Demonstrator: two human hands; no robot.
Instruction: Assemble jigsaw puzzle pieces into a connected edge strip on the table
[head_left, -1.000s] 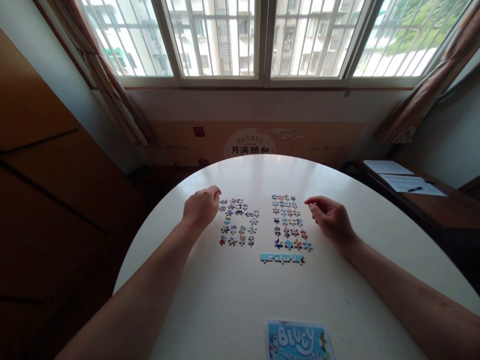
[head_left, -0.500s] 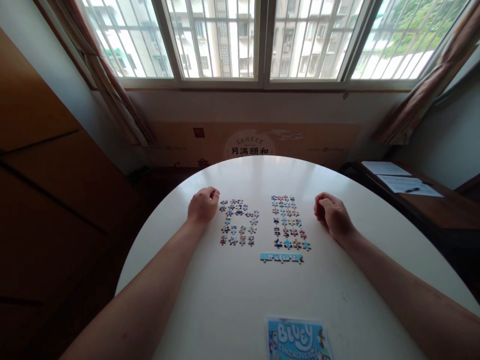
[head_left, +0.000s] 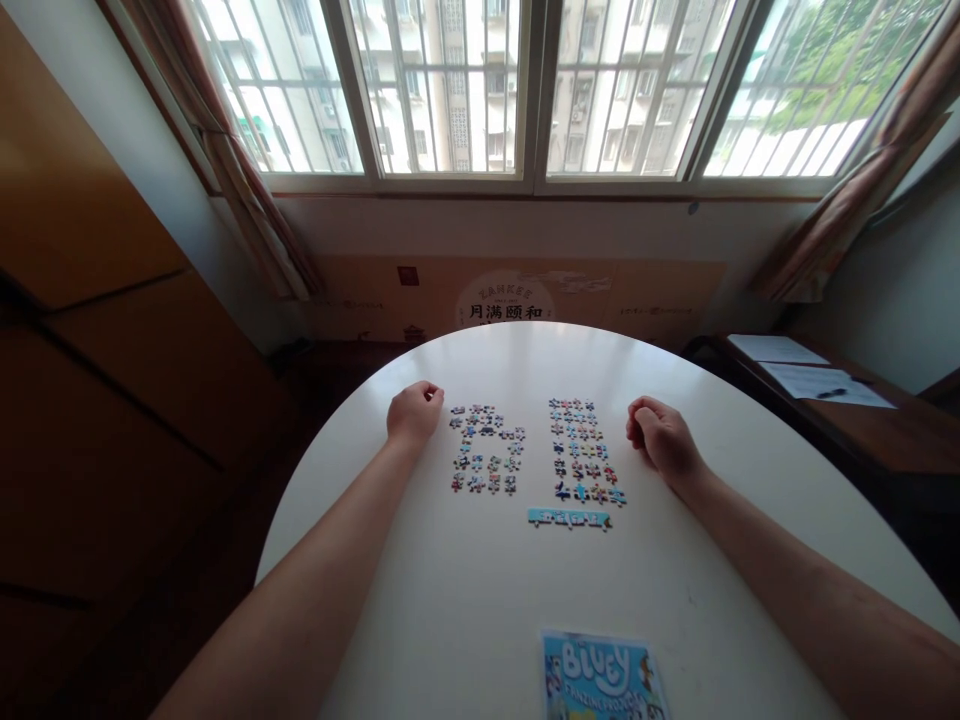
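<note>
At frame centre, loose puzzle pieces (head_left: 487,462) lie in two sorted groups on the white tabletop (head_left: 465,590), above a joined blue strip (head_left: 568,518). Left hand (head_left: 413,412) and right hand (head_left: 661,438) rest beside them, each curled closed, holding nothing visible. Pieces look light, thin and stiff; pinch each by its edges.

Puzzle box (head_left: 602,678) cut off by bottom edge.

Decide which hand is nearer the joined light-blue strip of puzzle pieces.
Right. The right hand rests just beyond the joined light-blue strip of puzzle pieces, to its right; the left hand lies farther off, past the left piece group.
</note>
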